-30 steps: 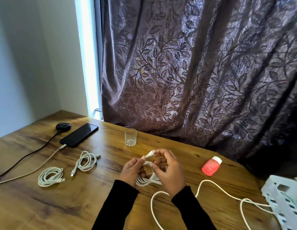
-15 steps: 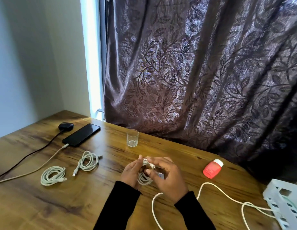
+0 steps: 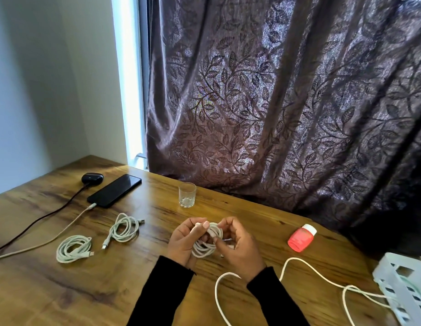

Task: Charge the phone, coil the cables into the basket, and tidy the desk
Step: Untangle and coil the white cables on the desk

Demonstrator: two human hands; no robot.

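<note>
Wooden desk (image 3: 63, 290) before leaf-patterned curtain (image 3: 287, 102); both hands grip white cable coil (image 3: 206, 245).

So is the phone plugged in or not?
Plugged in. A pale cable ends in a connector at the lower end of the phone, which lies flat on the desk. Its screen is dark, so charging can't be confirmed.

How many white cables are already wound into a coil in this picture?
3. One coil lies on the desk at the left, a second coil beside it, and a third coil is in both hands. The basket may hide more.
</note>
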